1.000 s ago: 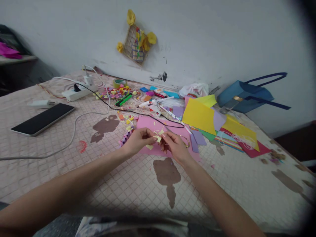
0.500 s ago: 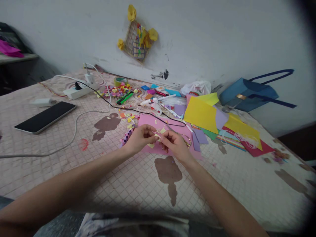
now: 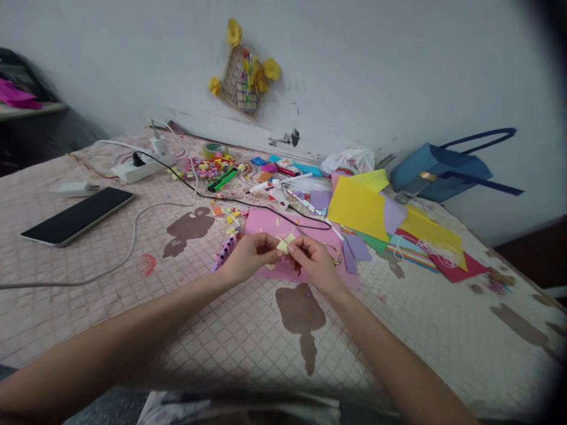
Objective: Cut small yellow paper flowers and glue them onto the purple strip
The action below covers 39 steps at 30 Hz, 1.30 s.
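Between my two hands is a small piece of pale yellow paper point(image 3: 282, 245), pinched at the fingertips. My left hand point(image 3: 253, 255) is closed on its left side, thumb against forefinger. From the right, my right hand point(image 3: 311, 258) is closed at the paper's other edge; its curled fingers are partly hidden. Both hands hover over a pink sheet point(image 3: 261, 221) scattered with small pale scraps. Gold-handled scissors point(image 3: 337, 256) lie on that sheet, partly behind my right hand. A purple-and-pink strip with dark dots point(image 3: 225, 251) rests beside my left wrist.
A glue gun point(image 3: 277, 192), a green cutter point(image 3: 222, 180) and a heap of paper flowers point(image 3: 208, 167) lie behind the sheet. Yellow paper point(image 3: 358, 206) and a blue bag point(image 3: 436, 171) are at right. A phone point(image 3: 80, 215), cables and a power strip point(image 3: 142, 169) are at left.
The pale yellow paper between my fingertips has turned and now shows more of its face. My hands stay nearly in place; the whole view has shifted slightly.
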Tool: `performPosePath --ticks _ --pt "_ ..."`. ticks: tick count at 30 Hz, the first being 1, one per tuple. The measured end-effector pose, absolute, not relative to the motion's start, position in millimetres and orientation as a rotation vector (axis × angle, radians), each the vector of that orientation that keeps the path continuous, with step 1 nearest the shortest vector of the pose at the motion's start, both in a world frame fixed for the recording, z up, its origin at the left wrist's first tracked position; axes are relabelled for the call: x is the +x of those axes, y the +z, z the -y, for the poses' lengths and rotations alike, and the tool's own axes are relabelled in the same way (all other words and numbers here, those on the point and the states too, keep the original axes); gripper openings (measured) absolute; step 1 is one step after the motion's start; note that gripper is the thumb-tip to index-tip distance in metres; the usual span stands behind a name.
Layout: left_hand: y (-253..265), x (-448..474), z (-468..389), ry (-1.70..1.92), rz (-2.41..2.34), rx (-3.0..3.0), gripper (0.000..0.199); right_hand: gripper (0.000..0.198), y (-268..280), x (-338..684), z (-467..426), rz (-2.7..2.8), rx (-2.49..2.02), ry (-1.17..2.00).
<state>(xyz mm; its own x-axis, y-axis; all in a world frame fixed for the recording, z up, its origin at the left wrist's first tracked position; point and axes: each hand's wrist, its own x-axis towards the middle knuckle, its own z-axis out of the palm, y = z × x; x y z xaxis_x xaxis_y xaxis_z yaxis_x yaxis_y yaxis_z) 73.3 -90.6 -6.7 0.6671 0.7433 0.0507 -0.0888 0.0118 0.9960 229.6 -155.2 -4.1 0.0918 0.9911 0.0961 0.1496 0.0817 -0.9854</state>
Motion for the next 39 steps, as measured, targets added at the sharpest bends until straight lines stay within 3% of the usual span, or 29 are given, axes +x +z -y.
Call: performPosePath --ticks 39 --pt "-8.7 72.2 88.1 0.66 -0.646 1.294 0.022 0.026 -4.9 229.0 154.9 1.313 -1.268 1.04"
